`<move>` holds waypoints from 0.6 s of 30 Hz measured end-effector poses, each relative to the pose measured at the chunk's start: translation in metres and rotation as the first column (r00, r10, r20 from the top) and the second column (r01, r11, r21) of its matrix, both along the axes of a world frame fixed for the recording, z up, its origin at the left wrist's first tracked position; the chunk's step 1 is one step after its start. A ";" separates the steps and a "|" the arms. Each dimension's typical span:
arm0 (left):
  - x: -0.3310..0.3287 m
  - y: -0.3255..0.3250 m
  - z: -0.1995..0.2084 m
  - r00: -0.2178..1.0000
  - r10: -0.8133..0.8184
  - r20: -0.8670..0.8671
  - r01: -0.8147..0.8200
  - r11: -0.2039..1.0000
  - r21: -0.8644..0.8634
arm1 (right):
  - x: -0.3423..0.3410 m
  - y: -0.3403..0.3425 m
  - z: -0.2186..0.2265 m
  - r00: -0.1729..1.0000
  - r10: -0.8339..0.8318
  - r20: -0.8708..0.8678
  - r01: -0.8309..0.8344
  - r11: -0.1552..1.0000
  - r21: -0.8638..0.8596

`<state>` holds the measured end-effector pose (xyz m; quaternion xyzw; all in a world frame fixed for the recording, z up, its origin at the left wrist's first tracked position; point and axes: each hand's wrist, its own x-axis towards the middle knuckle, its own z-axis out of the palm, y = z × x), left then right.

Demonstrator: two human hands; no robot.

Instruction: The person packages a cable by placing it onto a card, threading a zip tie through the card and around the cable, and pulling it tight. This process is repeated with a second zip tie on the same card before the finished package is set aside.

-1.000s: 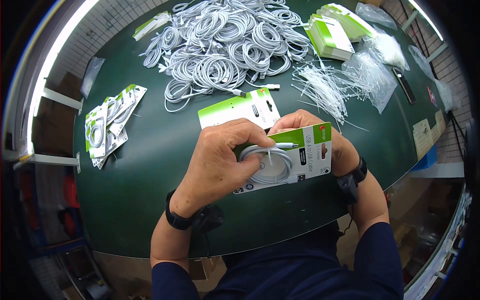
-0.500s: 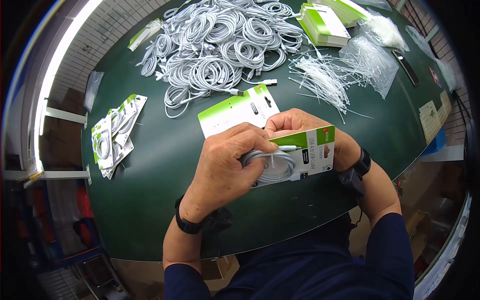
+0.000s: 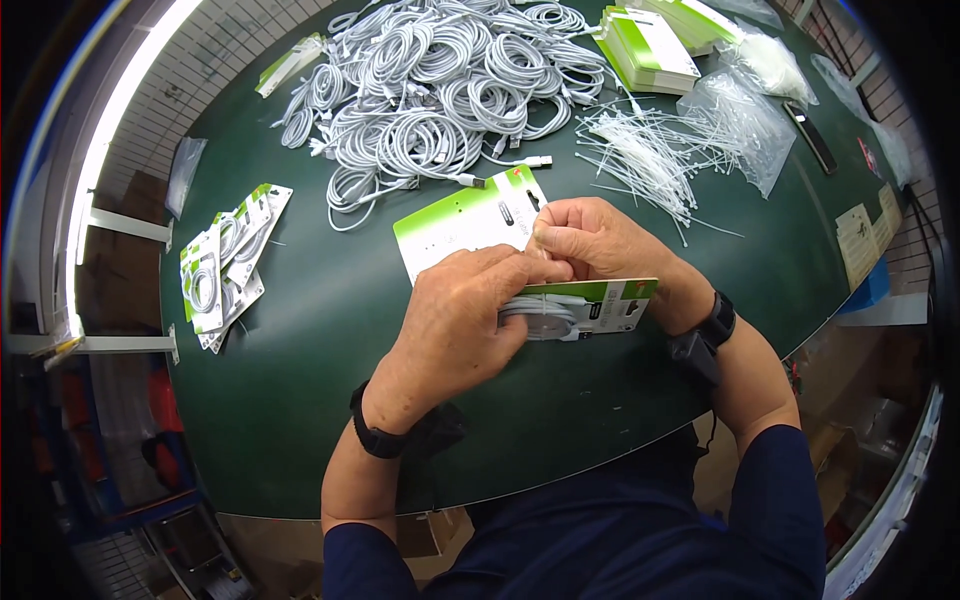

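My left hand [image 3: 465, 325] is closed on a white-and-green packaging card [image 3: 612, 312], its thumb on the front and its fingers behind. A coiled pale grey USB cable [image 3: 545, 318] lies against the card's front, with a thin white cable tie across the coil. The card is tipped so its front shows at a steep slant. Behind the card's upper edge, my right hand [image 3: 600, 240] pinches thumb and forefinger together. What sits in that pinch is too small to tell. Just beyond both hands, another card [image 3: 470, 220] lies flat on the table with no cable on it.
A big heap of coiled cables [image 3: 430, 90] covers the far middle of the green table [image 3: 300, 400]. Loose white cable ties [image 3: 645, 160] lie to its right, beside plastic bags [image 3: 745, 130] and stacked cards [image 3: 645, 55]. Carded cables [image 3: 225, 265] are piled at left. A phone [image 3: 810, 135] lies far right.
The card has tipped to a steeper slant, so less of its front shows. My right hand has shifted left and up, and its pinched fingertips now show above the card's edge.
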<state>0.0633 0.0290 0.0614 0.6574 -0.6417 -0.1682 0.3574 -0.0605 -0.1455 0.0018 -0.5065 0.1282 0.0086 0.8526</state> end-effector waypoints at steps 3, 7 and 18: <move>-0.001 -0.001 -0.006 0.980 -0.064 0.191 0.074 0.996 -0.047 | 0.001 0.002 0.000 1.000 0.017 -0.024 -0.018 0.999 -0.044; -0.013 -0.001 -0.005 0.993 -0.043 0.109 0.052 0.995 -0.084 | 0.001 0.002 -0.005 1.000 0.020 -0.024 -0.020 1.000 -0.016; -0.014 -0.001 -0.012 0.999 -0.045 -0.011 0.045 0.999 -0.017 | 0.001 0.011 -0.002 0.989 -0.048 -0.141 0.060 0.995 0.085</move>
